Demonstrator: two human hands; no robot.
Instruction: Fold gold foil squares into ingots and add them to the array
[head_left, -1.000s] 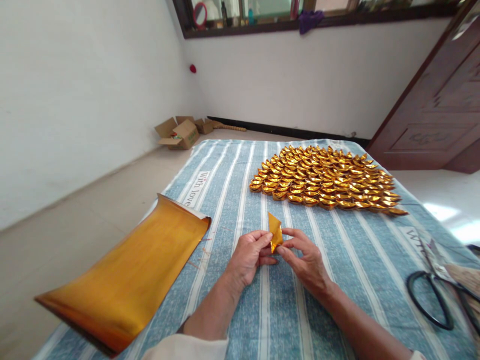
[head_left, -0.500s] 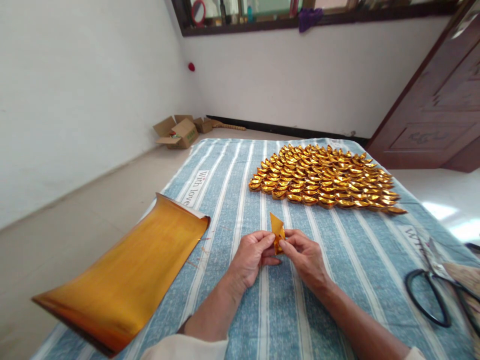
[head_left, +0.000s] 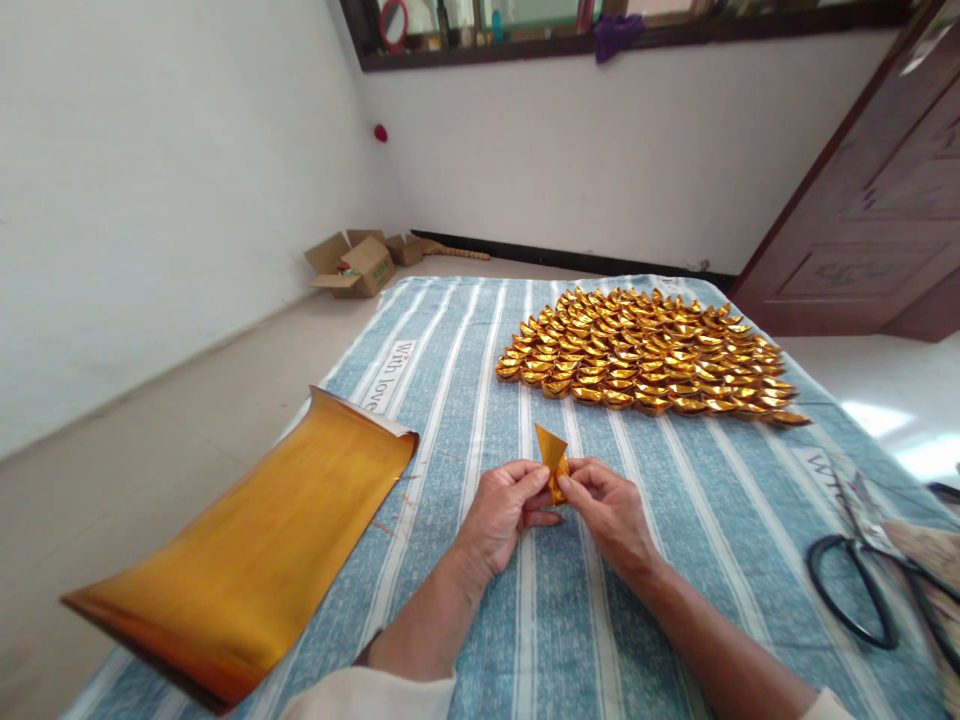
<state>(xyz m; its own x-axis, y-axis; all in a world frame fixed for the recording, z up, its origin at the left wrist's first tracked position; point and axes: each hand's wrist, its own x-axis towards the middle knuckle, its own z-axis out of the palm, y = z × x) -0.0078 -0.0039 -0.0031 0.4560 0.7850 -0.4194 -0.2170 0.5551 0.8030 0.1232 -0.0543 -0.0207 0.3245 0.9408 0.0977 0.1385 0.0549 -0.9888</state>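
A small piece of gold foil paper (head_left: 552, 447), partly folded, is pinched between my two hands above the striped cloth. My left hand (head_left: 504, 508) grips its left side with thumb and fingers. On the other side, the thumb of my right hand (head_left: 611, 505) presses against the folded lower part. A flared, pointed flap stands up over my fingertips; the lower folds are partly hidden by them. Beyond my hands, many folded gold paper ingots (head_left: 645, 355) sit in tight rows. To the left lies a stack of gold foil sheets (head_left: 247, 550) with curled edges.
Black-handled scissors (head_left: 851, 590) lie at the right on the blue and white striped tablecloth (head_left: 450, 350). Thin scraps are scattered beside the gold sheets. An open cardboard box (head_left: 352, 265) stands on the floor past the far left corner. A brown door (head_left: 862, 220) is at the right.
The upright flap of the gold paper has opened wider and now leans slightly left. Both hands keep their pinch in nearly the same place. The view has shifted very slightly.
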